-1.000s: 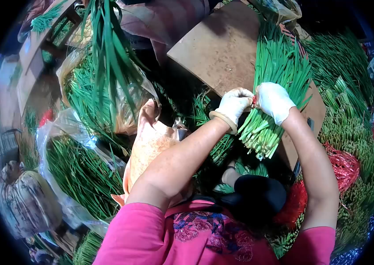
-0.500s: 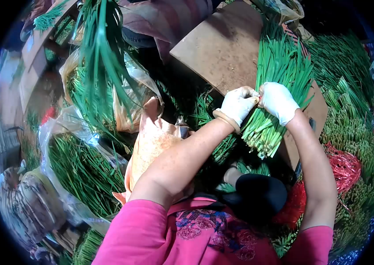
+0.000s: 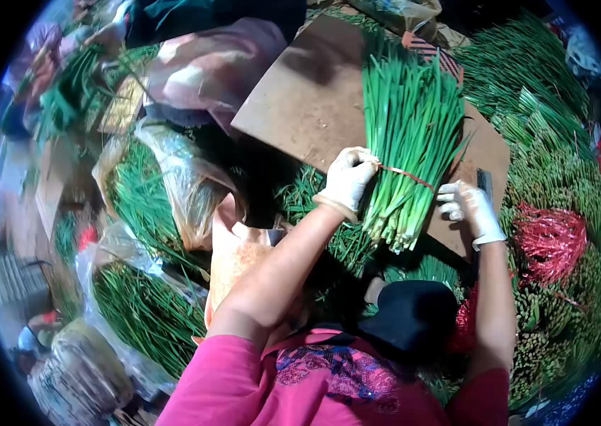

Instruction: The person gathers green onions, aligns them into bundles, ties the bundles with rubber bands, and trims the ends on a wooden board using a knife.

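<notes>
A bunch of garlic chives (image 3: 414, 121) lies on a brown board (image 3: 293, 92), leaf tips away from me and pale cut ends towards me. Around its lower part runs a thin red tie (image 3: 407, 175). My left hand (image 3: 350, 179), in a white glove, is closed at the bunch's left edge, its fingertips pinching the tie's end. On the other side, my gloved right hand (image 3: 469, 207) is off the bunch, its fingers loosely bent and apart, with nothing visible in them.
Red plastic strands (image 3: 550, 243) lie on heaped chives (image 3: 556, 170) at the right. Clear plastic bags (image 3: 180, 177) with more chives stand at the left. Another person's patterned clothing (image 3: 215, 64) is beyond the board, and a second person (image 3: 80, 369) is at the lower left.
My hands have come apart: the right one moved down and off the bunch, the left to its left edge. The red tie now shows across the chives. Chives held up at upper left have swung away.
</notes>
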Tool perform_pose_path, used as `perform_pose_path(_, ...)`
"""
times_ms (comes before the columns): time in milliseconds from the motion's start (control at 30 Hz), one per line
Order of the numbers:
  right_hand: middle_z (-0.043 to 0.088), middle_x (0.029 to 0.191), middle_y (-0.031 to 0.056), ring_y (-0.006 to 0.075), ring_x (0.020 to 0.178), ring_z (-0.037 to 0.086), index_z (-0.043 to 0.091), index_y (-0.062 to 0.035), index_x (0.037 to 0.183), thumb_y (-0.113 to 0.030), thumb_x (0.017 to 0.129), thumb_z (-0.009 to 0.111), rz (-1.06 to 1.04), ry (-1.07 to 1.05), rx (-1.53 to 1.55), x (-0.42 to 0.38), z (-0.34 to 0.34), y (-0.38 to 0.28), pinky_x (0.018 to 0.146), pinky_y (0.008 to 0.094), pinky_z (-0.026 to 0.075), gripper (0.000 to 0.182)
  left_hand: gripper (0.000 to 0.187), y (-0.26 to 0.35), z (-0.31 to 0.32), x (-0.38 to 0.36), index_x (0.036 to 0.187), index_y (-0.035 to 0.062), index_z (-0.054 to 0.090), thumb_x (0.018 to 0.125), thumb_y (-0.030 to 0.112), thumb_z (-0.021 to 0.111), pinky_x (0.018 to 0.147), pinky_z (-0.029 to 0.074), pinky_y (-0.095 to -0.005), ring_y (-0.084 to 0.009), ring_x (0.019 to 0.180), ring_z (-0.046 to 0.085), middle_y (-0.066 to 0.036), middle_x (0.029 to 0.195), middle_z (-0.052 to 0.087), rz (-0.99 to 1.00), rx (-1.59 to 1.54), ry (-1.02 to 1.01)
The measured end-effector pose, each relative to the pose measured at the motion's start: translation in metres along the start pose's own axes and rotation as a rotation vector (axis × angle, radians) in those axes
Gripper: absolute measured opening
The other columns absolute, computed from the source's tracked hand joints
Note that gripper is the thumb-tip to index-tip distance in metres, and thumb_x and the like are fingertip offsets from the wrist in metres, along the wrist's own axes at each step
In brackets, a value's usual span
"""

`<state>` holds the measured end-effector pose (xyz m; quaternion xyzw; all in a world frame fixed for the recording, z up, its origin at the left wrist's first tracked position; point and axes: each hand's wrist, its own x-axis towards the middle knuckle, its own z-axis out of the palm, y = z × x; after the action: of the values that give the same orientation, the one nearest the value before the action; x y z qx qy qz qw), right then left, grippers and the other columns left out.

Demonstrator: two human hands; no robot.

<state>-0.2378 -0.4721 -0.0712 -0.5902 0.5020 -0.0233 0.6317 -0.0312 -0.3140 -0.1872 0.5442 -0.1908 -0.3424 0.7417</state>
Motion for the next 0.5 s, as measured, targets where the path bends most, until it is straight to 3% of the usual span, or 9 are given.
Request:
perform_pose_path(100,0.059,0.101,0.0024,0.0129,0.078,0.06,0.055,-0.0054,0.111,-0.046,0.088,0.053,-0.037,-0.197,0.353,0.008,0.031,0.048,0.061,0.0247,0.049,0.047,0.018,0.001,0.011,0.0,0.094,0.0023,0.059,0.076,0.001,0.059,0.081,0.044,-0.0257,-0.0112,0.082,0.054,-0.002,0.089,0.06,-0.209,-0.45,-0.048)
perform_pose_path(167,0.057,0.106,0.0009,0.0132,0.087,0.059,0.053,-0.0064,0.114,-0.049,0.088,0.051,-0.309,0.017,0.292,0.018,0.062,0.07,0.07,0.0273,0.05,0.05,0.016,0.031,0.028,-0.003,0.093,0.0023,0.059,0.077,0.001,0.058,0.081,0.043,-0.0256,-0.0114,0.081,0.054,-0.002,0.09,0.06,-0.261,-0.279,-0.01)
perform_pose_path(233,0.059,0.103,0.0015,0.0136,0.086,0.059,0.054,-0.0054,0.111,-0.05,0.088,0.049,-0.219,-0.068,0.54,-0.007,0.079,0.041,0.076,0.0304,0.051,0.051,0.014,0.065,0.031,0.006,0.09,0.0028,0.06,0.077,-0.001,0.058,0.081,0.043,-0.0258,-0.012,0.081,0.054,-0.001,0.086,0.059,-0.201,-0.311,-0.178)
perform_pose_path(300,0.06,0.105,0.0029,0.0132,0.09,0.059,0.049,-0.0077,0.12,-0.053,0.085,0.051,-0.268,-0.282,0.57,-0.003,0.069,0.044,0.075,0.0291,0.051,0.057,0.011,0.103,0.03,0.017,0.088,0.002,0.059,0.077,0.0,0.059,0.077,0.045,-0.0263,-0.0127,0.076,0.054,0.0,0.081,0.058,-0.05,-0.102,-0.378)
perform_pose_path(367,0.065,0.086,0.0054,0.0144,0.069,0.062,0.06,-0.004,0.103,-0.037,0.089,0.052,-0.145,-0.385,0.113,-0.004,0.051,0.025,0.059,0.0267,0.05,0.036,0.007,0.103,0.015,0.041,0.084,0.0034,0.06,0.077,0.004,0.06,0.071,0.047,-0.028,-0.0162,0.071,0.058,-0.003,0.079,0.061,0.038,0.582,-0.32)
perform_pose_path(400,0.064,0.081,0.0051,0.0134,0.066,0.062,0.062,-0.0032,0.095,-0.03,0.088,0.054,-0.519,-0.37,-0.286,0.0,0.039,0.025,0.057,0.0254,0.05,0.029,0.005,0.117,0.014,0.04,0.08,0.0056,0.06,0.075,0.006,0.061,0.068,0.049,-0.0301,-0.0205,0.07,0.062,-0.008,0.08,0.063,0.445,1.105,-0.306)
perform_pose_path(433,0.064,0.076,0.0048,0.0125,0.062,0.061,0.064,-0.0025,0.087,-0.024,0.086,0.055,-0.887,-0.322,-0.702,-0.007,0.034,0.007,0.055,0.0241,0.049,0.023,0.006,0.119,0.01,0.041,0.078,0.0073,0.06,0.073,0.009,0.061,0.07,0.049,-0.0312,-0.0242,0.077,0.063,-0.011,0.084,0.064,0.397,1.226,-0.372)
perform_pose_path(467,0.063,0.073,0.0042,0.0095,0.061,0.059,0.065,-0.0031,0.08,-0.014,0.081,0.055,-0.505,-0.177,-0.438,-0.023,0.026,-0.009,0.054,0.0229,0.047,0.015,0.006,0.118,0.007,0.041,0.078,0.0072,0.06,0.072,0.009,0.061,0.07,0.049,-0.0317,-0.0249,0.077,0.063,-0.01,0.083,0.063,0.454,1.252,-0.405)
perform_pose_path(500,0.063,0.072,0.0042,0.0086,0.058,0.057,0.065,-0.0043,0.08,-0.011,0.081,0.052,-0.469,-0.073,-0.196,-0.02,0.018,-0.016,0.053,0.0248,0.046,0.015,0.007,0.118,0.005,0.039,0.078,0.0071,0.061,0.071,0.009,0.061,0.069,0.049,-0.0321,-0.0256,0.077,0.062,-0.01,0.083,0.063,0.504,1.279,-0.439)
